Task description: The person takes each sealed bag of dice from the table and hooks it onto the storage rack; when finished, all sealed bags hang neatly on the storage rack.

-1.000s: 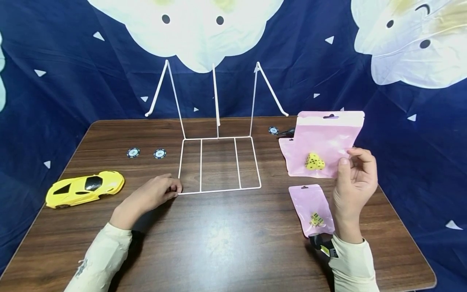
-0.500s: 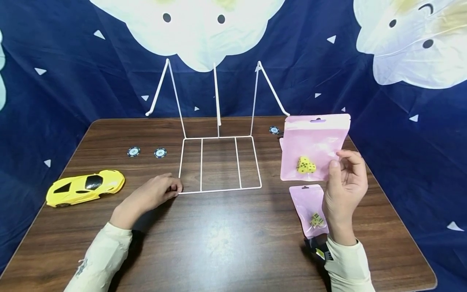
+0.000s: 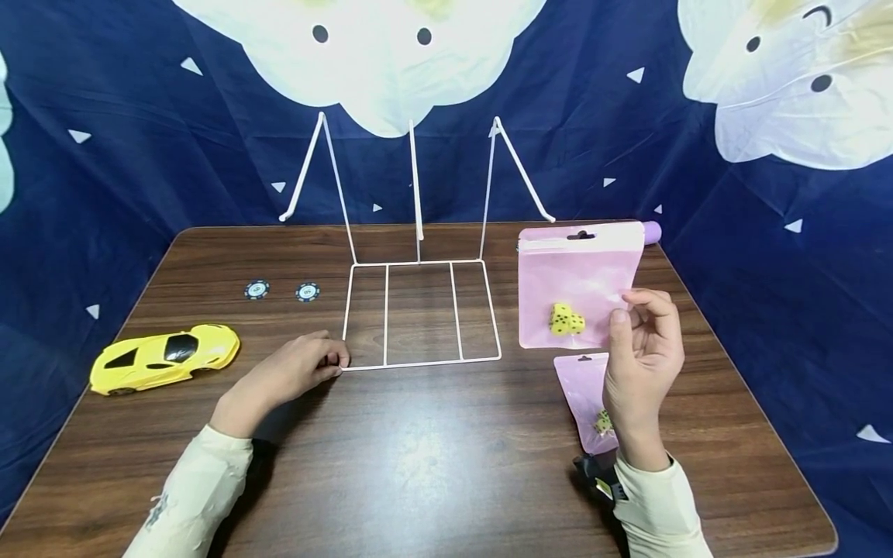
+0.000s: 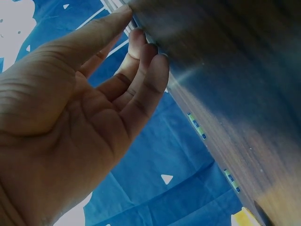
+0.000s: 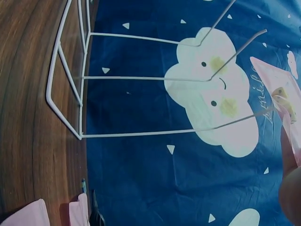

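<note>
A pink zip bag (image 3: 586, 279) with yellow dice (image 3: 562, 319) inside is held up by my right hand (image 3: 643, 364), its side edge pinched between thumb and fingers. My left hand (image 3: 296, 370) pinches the near left corner of a white wire display rack (image 3: 418, 364), which stands on the table with three prongs reaching up and forward. In the left wrist view, the thumb and fingertips of the left hand (image 4: 89, 89) meet at the rack's wire. The right wrist view shows the rack (image 5: 141, 135) sideways and part of the raised bag (image 5: 287, 94) at the right edge.
A second pink bag (image 3: 579, 380) with dice lies below the raised one, partly behind the right hand. A yellow toy car (image 3: 167, 359) and two poker chips (image 3: 308, 291) lie left of the rack. A purple object (image 3: 652, 232) peeks out behind the raised bag.
My right hand has carried the raised bag leftward, toward the rack. A purple object behind it has come into sight. The left hand has stayed at the rack's corner.
</note>
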`<state>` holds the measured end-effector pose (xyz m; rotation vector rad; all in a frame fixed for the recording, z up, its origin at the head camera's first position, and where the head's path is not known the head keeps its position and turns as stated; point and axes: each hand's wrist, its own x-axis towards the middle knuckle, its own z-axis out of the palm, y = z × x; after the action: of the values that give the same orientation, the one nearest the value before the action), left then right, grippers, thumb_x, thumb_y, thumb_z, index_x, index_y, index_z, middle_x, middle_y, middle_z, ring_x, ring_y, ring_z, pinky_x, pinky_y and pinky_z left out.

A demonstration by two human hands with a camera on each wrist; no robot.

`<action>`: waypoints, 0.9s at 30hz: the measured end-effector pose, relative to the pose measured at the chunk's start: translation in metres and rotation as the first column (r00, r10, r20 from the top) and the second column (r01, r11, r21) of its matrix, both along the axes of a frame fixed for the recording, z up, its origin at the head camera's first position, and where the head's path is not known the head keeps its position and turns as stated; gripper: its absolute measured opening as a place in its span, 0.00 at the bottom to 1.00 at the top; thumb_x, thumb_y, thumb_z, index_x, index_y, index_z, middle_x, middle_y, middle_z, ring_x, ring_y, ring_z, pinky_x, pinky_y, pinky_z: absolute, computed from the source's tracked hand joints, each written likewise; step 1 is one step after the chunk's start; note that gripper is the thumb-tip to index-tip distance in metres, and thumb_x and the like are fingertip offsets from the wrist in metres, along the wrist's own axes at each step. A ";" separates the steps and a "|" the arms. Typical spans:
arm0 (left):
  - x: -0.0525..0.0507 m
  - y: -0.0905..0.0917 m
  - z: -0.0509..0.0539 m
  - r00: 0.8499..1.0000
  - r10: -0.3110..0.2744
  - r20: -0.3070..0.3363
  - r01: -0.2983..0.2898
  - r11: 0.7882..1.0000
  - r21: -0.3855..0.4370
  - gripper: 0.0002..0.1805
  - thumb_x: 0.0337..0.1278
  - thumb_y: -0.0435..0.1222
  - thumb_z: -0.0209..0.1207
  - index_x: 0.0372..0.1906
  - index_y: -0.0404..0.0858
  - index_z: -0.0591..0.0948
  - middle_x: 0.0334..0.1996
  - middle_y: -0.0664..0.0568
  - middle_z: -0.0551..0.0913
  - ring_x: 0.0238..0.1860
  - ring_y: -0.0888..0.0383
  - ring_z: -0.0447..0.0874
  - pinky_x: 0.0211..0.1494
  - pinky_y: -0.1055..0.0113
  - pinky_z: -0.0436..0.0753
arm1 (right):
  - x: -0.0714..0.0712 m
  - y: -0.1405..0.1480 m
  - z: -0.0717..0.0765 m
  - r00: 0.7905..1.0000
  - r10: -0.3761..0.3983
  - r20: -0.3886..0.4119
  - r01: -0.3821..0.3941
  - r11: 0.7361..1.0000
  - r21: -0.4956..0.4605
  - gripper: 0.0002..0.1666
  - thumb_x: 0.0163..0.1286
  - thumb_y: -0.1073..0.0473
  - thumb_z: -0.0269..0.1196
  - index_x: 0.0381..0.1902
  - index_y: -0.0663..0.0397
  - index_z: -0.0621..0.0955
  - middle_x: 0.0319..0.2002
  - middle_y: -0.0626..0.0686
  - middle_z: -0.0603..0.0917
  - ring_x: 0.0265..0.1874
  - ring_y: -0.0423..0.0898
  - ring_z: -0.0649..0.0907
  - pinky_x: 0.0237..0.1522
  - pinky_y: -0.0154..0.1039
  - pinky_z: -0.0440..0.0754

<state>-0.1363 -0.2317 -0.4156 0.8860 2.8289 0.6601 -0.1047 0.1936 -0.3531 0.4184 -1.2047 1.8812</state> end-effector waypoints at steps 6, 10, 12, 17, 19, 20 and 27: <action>-0.001 0.001 -0.001 1.000 -0.003 -0.006 0.003 1.000 0.002 0.13 0.63 0.24 0.71 0.35 0.45 0.83 0.31 0.58 0.76 0.34 0.61 0.73 0.37 0.61 0.78 | 0.003 -0.006 -0.001 1.000 0.000 0.014 0.000 1.000 0.024 0.12 0.67 0.84 0.58 0.48 0.80 0.80 0.42 0.59 0.79 0.36 0.45 0.77 0.41 0.29 0.77; 0.000 0.001 -0.002 1.000 -0.004 -0.013 0.004 1.000 0.009 0.13 0.63 0.23 0.71 0.34 0.45 0.82 0.30 0.59 0.74 0.34 0.61 0.72 0.37 0.61 0.77 | 0.004 -0.011 -0.002 1.000 0.010 0.016 -0.011 0.998 0.057 0.13 0.68 0.84 0.56 0.48 0.82 0.80 0.43 0.59 0.79 0.36 0.45 0.78 0.42 0.28 0.78; 0.001 0.000 -0.002 1.000 0.001 -0.016 -0.001 1.000 0.009 0.14 0.63 0.23 0.71 0.34 0.45 0.82 0.30 0.60 0.74 0.34 0.61 0.71 0.37 0.61 0.77 | 0.004 -0.014 -0.002 1.000 0.019 0.011 -0.020 0.997 0.076 0.12 0.68 0.84 0.56 0.49 0.83 0.79 0.43 0.59 0.78 0.38 0.45 0.78 0.43 0.29 0.78; 0.003 0.000 -0.002 1.000 0.004 -0.028 -0.004 1.000 0.009 0.14 0.63 0.23 0.71 0.34 0.45 0.82 0.29 0.61 0.73 0.33 0.61 0.72 0.37 0.61 0.78 | 0.004 -0.023 0.001 0.999 0.037 0.007 -0.037 0.994 0.098 0.12 0.69 0.84 0.56 0.49 0.84 0.78 0.44 0.59 0.78 0.39 0.45 0.78 0.44 0.29 0.79; 0.002 0.000 -0.002 0.999 0.000 -0.035 0.000 1.000 0.010 0.14 0.63 0.23 0.71 0.34 0.45 0.82 0.29 0.61 0.73 0.34 0.61 0.72 0.37 0.61 0.77 | 0.004 -0.027 0.001 0.999 0.043 0.011 -0.044 0.994 0.096 0.12 0.69 0.84 0.56 0.48 0.83 0.79 0.44 0.59 0.78 0.40 0.46 0.78 0.45 0.29 0.79; 0.002 0.000 -0.002 0.999 -0.002 -0.038 0.002 1.000 0.011 0.14 0.63 0.23 0.71 0.34 0.45 0.82 0.29 0.61 0.73 0.33 0.61 0.72 0.37 0.61 0.77 | 0.005 -0.029 0.002 0.999 0.046 0.012 -0.047 0.994 0.096 0.12 0.69 0.84 0.56 0.48 0.82 0.79 0.44 0.60 0.78 0.42 0.46 0.79 0.46 0.30 0.79; 0.002 0.001 -0.002 0.999 -0.010 -0.052 0.011 1.000 0.014 0.15 0.62 0.22 0.71 0.33 0.45 0.82 0.29 0.61 0.73 0.33 0.62 0.71 0.37 0.61 0.77 | 0.006 -0.039 0.002 0.995 0.094 0.022 -0.096 0.991 0.094 0.13 0.69 0.84 0.55 0.49 0.80 0.80 0.45 0.59 0.77 0.45 0.46 0.78 0.46 0.29 0.80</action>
<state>-0.1345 -0.2311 -0.4176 0.9335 2.8663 0.6665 -0.0984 0.1551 -0.3507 0.5199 -1.3096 1.9167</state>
